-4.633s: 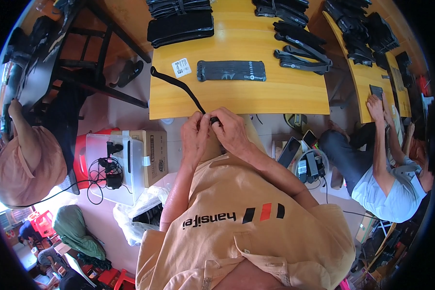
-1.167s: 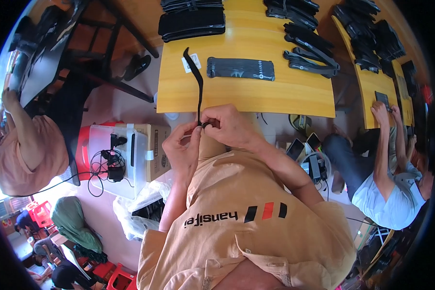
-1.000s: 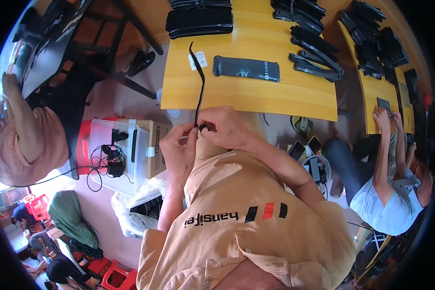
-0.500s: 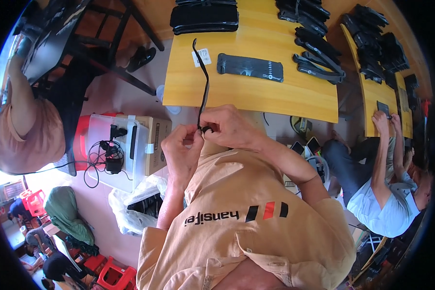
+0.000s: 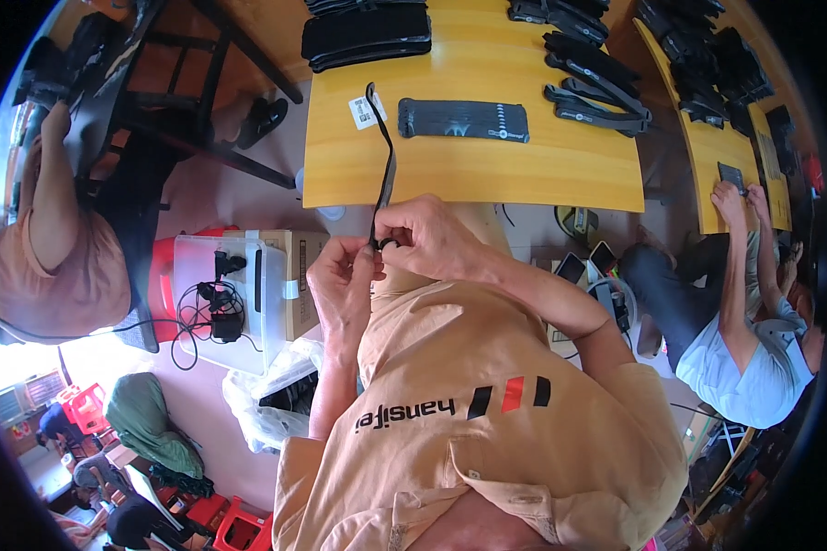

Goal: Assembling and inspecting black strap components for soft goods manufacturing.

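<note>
A narrow black strap [image 5: 389,163] runs from my fingers up over the front edge of the yellow table [image 5: 560,184], its far end lying beside a small white label [image 5: 366,113]. My left hand [image 5: 343,280] pinches the strap's near end. Right against it, my right hand [image 5: 429,241] has its fingers closed on the same end, where a dark loop shows between them. The fingers hide the details there. A flat black strip with printed markings [image 5: 465,120] lies on the table just beyond my hands.
Stacked black bands [image 5: 366,39] and loose black straps [image 5: 602,106] lie further back on the table. To my left stand a clear plastic bin [image 5: 265,321] with black cables and a cardboard box [image 5: 305,275]. Co-workers sit at the left and the right [image 5: 744,358].
Both hands keep their pinch on the strap's near end, with hardly any finger movement. The whole view has shifted slightly, and the table appears a little higher and further left.
</note>
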`<state>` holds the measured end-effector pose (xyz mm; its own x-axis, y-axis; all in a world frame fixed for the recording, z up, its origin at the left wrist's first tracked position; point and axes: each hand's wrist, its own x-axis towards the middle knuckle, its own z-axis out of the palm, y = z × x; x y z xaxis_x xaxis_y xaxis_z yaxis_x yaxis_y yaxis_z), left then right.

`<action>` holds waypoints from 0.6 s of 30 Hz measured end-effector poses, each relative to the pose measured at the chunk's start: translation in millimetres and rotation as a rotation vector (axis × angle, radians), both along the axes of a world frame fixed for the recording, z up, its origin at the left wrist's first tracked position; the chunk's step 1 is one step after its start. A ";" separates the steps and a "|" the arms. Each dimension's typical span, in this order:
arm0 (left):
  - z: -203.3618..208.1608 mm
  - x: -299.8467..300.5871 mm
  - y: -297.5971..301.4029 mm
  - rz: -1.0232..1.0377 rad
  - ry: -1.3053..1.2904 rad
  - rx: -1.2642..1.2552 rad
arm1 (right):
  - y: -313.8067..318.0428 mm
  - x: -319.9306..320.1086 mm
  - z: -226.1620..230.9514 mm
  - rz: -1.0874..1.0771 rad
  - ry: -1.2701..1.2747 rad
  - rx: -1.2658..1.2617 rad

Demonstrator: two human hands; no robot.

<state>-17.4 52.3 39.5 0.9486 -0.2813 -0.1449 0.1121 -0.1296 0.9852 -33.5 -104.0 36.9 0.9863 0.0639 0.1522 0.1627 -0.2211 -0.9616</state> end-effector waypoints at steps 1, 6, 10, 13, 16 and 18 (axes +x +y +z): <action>-0.7 1.5 -0.4 -0.025 0.041 -0.082 | -0.8 0.2 0.1 -0.001 -0.002 0.000; -9.5 10.6 10.0 -0.074 -0.130 0.028 | 1.7 0.4 2.7 0.006 0.127 0.239; 12.9 7.5 9.7 -0.166 -0.152 0.125 | 3.9 2.9 -0.6 0.134 0.204 0.321; 23.4 5.0 10.0 -0.228 -0.268 0.274 | 4.9 4.5 -0.2 0.185 0.226 0.322; 19.9 7.1 16.1 -0.269 -0.317 0.282 | 6.9 5.2 -1.9 0.201 0.224 0.358; 19.6 3.9 15.6 -0.224 -0.231 0.138 | 8.7 5.8 -0.1 0.234 0.242 0.411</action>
